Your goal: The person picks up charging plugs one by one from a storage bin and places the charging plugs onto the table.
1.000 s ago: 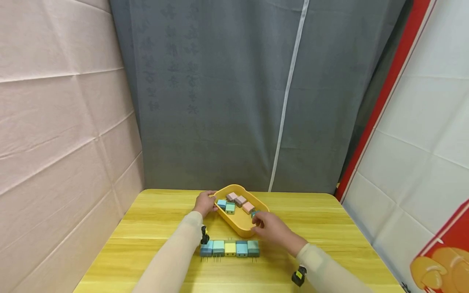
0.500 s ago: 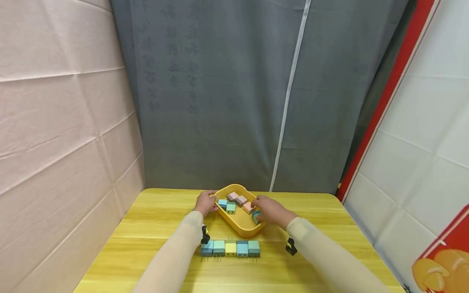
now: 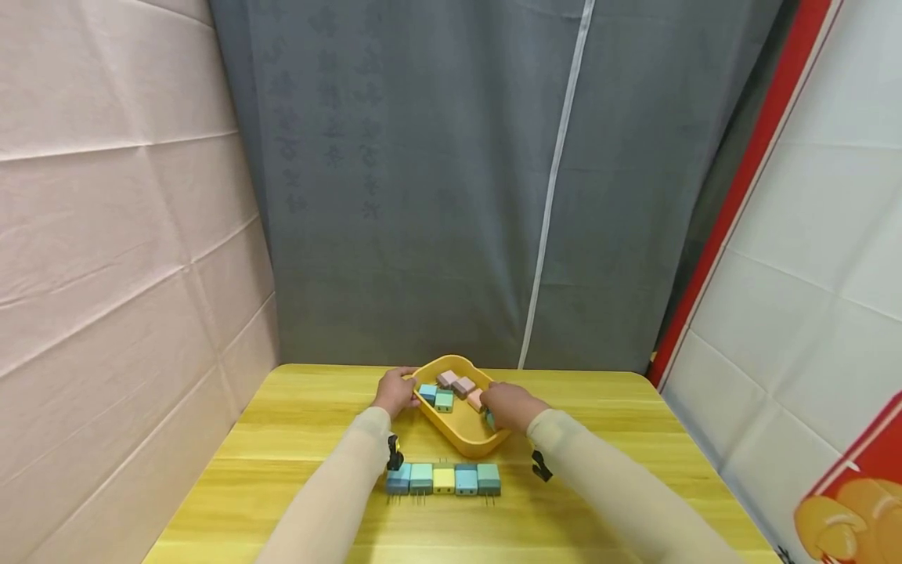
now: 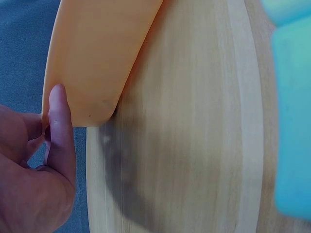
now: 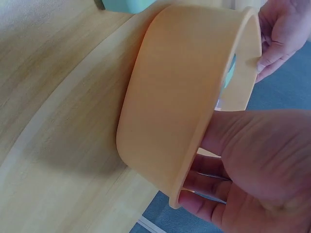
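A yellow tray [image 3: 465, 427] stands on the table, holding small blocks. My left hand [image 3: 396, 392] pinches its left rim, thumb outside the wall in the left wrist view. My right hand [image 3: 513, 406] reaches over the right rim; its fingertips are hidden inside, so I cannot tell whether they grip anything. Beside those fingers lie a peach block [image 3: 475, 400] and a partly covered green block [image 3: 490, 421]. Farther left in the tray are a blue block [image 3: 427, 392], a green block [image 3: 444, 402] and two pink blocks [image 3: 463, 386].
In front of the tray, a row of several blue, green and yellow blocks [image 3: 443, 479] with thin pins sits on the wooden table [image 3: 282, 454]. A grey curtain [image 3: 423, 196] hangs behind the table's far edge.
My right hand has moved from the tray's near right side, farther back and deeper over the rim toward the peach block. The left hand and the row of blocks have stayed put.
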Motion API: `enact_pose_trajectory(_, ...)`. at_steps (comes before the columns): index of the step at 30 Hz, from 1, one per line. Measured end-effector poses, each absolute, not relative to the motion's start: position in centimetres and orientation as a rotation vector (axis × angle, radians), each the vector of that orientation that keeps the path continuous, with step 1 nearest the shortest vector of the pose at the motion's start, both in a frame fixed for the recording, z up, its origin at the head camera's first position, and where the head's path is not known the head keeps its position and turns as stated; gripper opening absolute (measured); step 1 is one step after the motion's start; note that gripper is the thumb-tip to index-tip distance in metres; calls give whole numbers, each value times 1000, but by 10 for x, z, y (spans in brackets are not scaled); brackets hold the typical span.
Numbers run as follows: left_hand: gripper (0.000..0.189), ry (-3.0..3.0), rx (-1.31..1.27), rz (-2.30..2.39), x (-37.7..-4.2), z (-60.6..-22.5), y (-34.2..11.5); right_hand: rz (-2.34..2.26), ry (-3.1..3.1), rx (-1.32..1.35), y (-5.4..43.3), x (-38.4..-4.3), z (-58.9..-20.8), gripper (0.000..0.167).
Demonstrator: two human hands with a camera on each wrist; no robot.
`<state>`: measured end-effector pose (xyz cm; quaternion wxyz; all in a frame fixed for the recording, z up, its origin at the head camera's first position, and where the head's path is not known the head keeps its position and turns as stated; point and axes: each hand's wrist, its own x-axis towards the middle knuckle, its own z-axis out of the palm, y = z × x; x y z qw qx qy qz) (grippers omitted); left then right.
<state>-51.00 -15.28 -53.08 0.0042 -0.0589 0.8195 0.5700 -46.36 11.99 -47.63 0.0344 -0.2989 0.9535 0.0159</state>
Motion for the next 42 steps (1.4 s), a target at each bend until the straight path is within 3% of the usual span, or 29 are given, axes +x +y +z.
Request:
enact_pose_trajectory(17, 40, 2559, -199, 1797, -510, -529, -152, -28, 2899, -912, 117, -472, -487, 20)
enact_pose_trajectory(42, 41, 2594, -164, 1757, -505, -524, -153, -233, 2803, -844, 123, -471, -483, 33)
